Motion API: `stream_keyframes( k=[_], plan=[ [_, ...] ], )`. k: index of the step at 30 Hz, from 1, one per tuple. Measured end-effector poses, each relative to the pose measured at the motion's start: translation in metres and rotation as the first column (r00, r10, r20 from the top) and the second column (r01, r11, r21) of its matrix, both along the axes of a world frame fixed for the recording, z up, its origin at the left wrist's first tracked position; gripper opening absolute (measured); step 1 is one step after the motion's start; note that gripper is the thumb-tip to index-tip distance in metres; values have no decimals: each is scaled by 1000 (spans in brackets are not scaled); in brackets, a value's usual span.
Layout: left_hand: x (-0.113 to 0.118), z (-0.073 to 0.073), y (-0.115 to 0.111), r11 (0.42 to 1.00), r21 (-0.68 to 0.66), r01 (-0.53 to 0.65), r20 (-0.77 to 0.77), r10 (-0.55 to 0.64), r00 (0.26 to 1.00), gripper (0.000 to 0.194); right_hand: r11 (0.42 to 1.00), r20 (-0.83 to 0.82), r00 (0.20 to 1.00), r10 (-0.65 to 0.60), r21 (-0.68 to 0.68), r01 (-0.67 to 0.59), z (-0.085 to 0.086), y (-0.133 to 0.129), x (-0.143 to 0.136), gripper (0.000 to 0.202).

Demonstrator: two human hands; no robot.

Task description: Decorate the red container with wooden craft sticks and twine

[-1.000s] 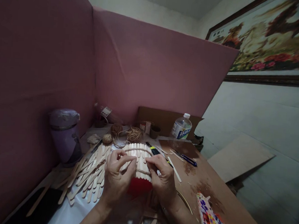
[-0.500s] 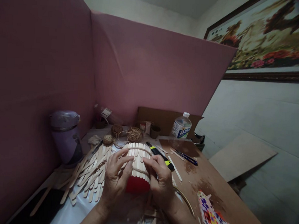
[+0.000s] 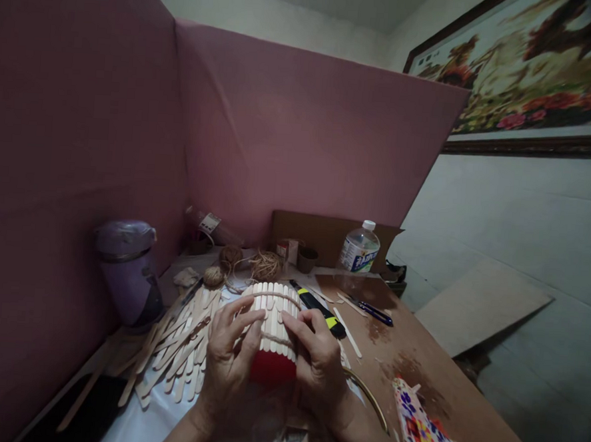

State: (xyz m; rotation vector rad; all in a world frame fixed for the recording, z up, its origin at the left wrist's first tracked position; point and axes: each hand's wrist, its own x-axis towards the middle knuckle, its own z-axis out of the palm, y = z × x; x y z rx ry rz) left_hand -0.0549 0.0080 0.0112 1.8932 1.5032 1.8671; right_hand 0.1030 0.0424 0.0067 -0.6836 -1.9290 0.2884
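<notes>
Between my hands is a rounded holder covered with pale craft sticks (image 3: 272,323), set side by side, with two bands of twine around it. A red surface (image 3: 272,366) shows at its near end. My left hand (image 3: 233,337) grips the left side, thumb and fingertips pressing on the sticks. From the right, my right hand (image 3: 317,352) holds it, its index fingertip on a small rounded piece (image 3: 284,315) on the front. The holder's underside and my lower fingers are hidden.
Loose craft sticks (image 3: 182,347) are piled at left beside a purple lidded container (image 3: 128,271). Twine balls (image 3: 267,264) sit behind. Rightward lie a black-and-yellow utility knife (image 3: 320,308), a blue cutter (image 3: 374,312), a plastic bottle (image 3: 360,251) and a flower-patterned glue gun (image 3: 416,422).
Both hands keep almost the same hold on the stick-covered holder. The view has shifted very slightly; nothing else visibly moved.
</notes>
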Motion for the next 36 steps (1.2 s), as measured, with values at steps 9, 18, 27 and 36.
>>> stream_keyframes(
  k=[9,18,27,36],
  plan=[
    [0,0,-1,1000,3,-3,-20,3,1000,20,999,8,1000,-3,37,2,3,-1,1,42],
    [-6,4,0,998,50,-25,-240,37,970,24,1000,35,999,0,-16,1,2,-3,2,39],
    [-6,0,0,996,74,-44,-216,59,975,25,1000,76,997,-22,21,20,2,-2,3,44],
    [-3,-3,2,993,105,-59,-185,78,980,23,998,67,997,-30,49,27,0,-2,3,45]
  ],
)
